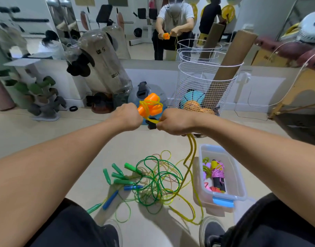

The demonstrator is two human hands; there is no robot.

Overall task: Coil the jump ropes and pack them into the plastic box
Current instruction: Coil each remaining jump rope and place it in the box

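My left hand (pixel 128 116) grips the two orange handles (pixel 150 106) of a jump rope held up in front of me. A few turns of its yellow cord (pixel 191 157) wrap the handles. My right hand (pixel 172 122) pinches that cord close to the handles, and the rest hangs down to the floor in loose loops. Below lies a tangle of green and clear ropes (pixel 156 179) with green handles (pixel 117 173) and blue handles (pixel 110 198). The clear plastic box (pixel 240 184) with a blue latch stands on the floor at right, holding several coiled ropes, one pink.
A white wire basket (pixel 194 82) with balls and cardboard tubes stands ahead against a mirrored wall. Punching bags (pixel 103 68), a blue water jug and a dumbbell rack (pixel 37 97) sit to the left. My knees and shoes frame the floor below.
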